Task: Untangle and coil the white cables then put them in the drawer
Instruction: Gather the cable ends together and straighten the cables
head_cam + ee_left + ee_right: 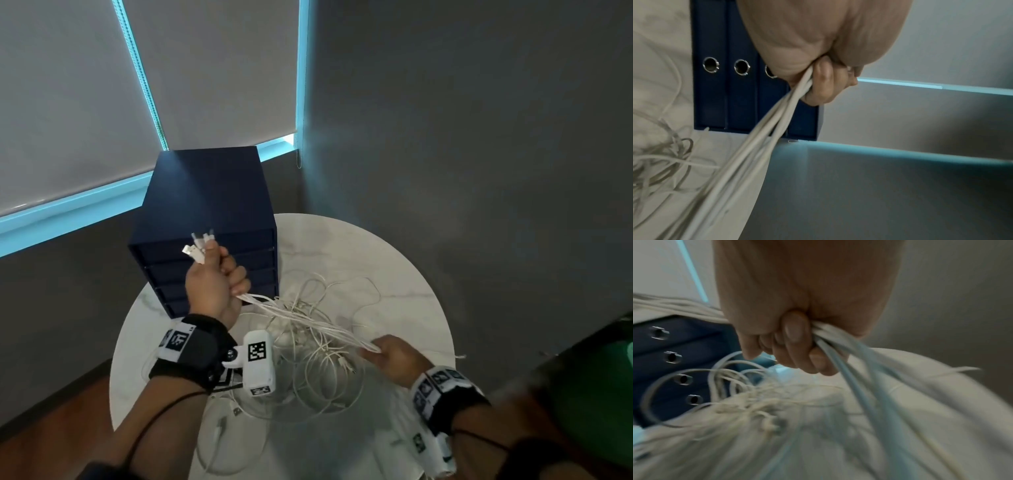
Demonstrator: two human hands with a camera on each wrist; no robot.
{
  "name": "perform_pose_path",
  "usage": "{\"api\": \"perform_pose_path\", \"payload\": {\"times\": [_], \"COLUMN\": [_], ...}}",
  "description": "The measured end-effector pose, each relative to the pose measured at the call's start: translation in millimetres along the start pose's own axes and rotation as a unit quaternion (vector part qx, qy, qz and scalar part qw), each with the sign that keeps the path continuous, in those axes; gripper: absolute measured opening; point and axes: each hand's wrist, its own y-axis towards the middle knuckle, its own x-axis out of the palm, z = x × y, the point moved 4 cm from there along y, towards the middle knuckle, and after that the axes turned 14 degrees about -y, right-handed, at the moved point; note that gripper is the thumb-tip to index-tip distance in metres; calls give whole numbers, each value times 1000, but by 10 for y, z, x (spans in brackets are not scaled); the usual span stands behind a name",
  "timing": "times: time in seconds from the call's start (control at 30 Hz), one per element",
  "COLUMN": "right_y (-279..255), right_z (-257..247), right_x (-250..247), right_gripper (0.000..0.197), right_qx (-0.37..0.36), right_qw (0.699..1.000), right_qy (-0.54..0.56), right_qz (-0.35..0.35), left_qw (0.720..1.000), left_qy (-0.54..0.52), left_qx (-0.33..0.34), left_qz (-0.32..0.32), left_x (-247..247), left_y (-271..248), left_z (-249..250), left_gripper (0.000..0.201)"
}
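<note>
Several white cables [301, 320] run taut between my two hands above a round marble table [404, 260]. My left hand [219, 274] is raised in front of the blue drawer unit [205, 205] and grips the bundle near its plug ends [198, 248], which stick out above the fist. My right hand [387, 356] grips the same strands lower down, at the right. The rest of the cables lie tangled in loops [318, 370] on the table between my wrists. In the left wrist view my fingers [822, 84] curl round the strands [760, 146]. The right wrist view shows my fist [797, 345] round the cables [859, 369].
The drawer unit's drawers [725, 81] are all pushed in, each with a round metal finger hole [710, 64]. Grey walls and window blinds [68, 102] surround the small table. A dark and green object [599, 394] sits at the right edge.
</note>
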Motion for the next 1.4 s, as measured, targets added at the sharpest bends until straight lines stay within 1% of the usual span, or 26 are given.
{"api": "perform_pose_path", "payload": {"times": [0.1,0.2,0.27,0.3,0.37,0.43,0.47,0.53,0.57,0.6,0.63,0.7,0.73,0.77,0.8,0.83,0.9,0.93,0.97,1.0,1.03,1.07,1.13,1.23,1.33,1.4], "right_y": [-74,-142,-155,-167,-194,-214,-213,-175,-151,-96,-46,68,86,117,157,202,283,298,300,297,294,269,255,273,295,309], "right_z": [708,1147,1313,1393,1531,1615,1596,1600,1569,1598,1586,1488,1367,1257,1114,943,502,236,-46,-318,-581,-847,-1216,-1455,-1523,-1504], "right_x": [30,-87,-286,-415,-701,-937,-1034,-1047,-989,-878,-747,-465,-379,-330,-311,-305,-378,-439,-506,-558,-589,-622,-598,-506,-477,-471], "right_gripper": [44,34,38,37,35,39,39,31,24,17,15,27,30,32,33,32,26,20,17,22,27,31,40,38,35,36], "right_qx": [66,119,134,154,221,287,301,326,332,327,311,251,223,205,186,159,83,35,-5,-38,-69,-104,-152,-158,-162,-167], "right_qw": [996,990,987,981,958,932,922,910,913,921,933,952,955,956,963,975,996,996,992,986,978,970,959,962,962,961], "right_qy": [-53,-79,-78,-96,-150,-184,-200,-210,-205,-194,-175,-168,-179,-191,-179,-144,-25,31,76,117,154,188,220,205,191,171], "right_qz": [-23,3,53,74,104,124,143,143,117,87,51,-45,-78,-89,-79,-56,28,70,97,116,120,117,95,83,109,141], "left_qw": [999,999,999,999,999,996,993,986,982,979,976,970,967,963,959,955,948,946,944,941,939,938,933,924,929,932], "left_qy": [-20,-16,-2,5,20,52,77,128,147,163,178,205,217,229,243,253,266,271,275,280,285,289,300,319,305,295], "left_qx": [9,3,-3,-7,-28,-64,-82,-108,-116,-120,-122,-124,-125,-124,-125,-127,-133,-136,-138,-139,-137,-134,-130,-132,-134,-137], "left_qz": [31,43,45,43,40,34,27,7,-5,-16,-27,-46,-56,-68,-80,-92,-112,-117,-122,-127,-133,-140,-152,-165,-162,-159], "left_x": [-204,-321,-378,-401,-417,-406,-393,-362,-346,-328,-312,-267,-242,-220,-199,-184,-161,-153,-143,-131,-119,-100,-65,-24,-32,-55], "left_y": [75,75,50,34,-18,-123,-188,-312,-362,-405,-440,-498,-524,-545,-563,-576,-591,-599,-607,-619,-630,-641,-659,-666,-668,-675], "left_z": [104,92,21,-23,-138,-293,-377,-546,-622,-681,-728,-792,-819,-847,-875,-904,-970,-1001,-1029,-1053,-1074,-1088,-1099,-1076,-1017,-997], "left_gripper": [38,38,39,39,38,36,35,33,34,34,35,35,35,35,36,37,37,36,36,36,36,36,38,40,36,36]}}
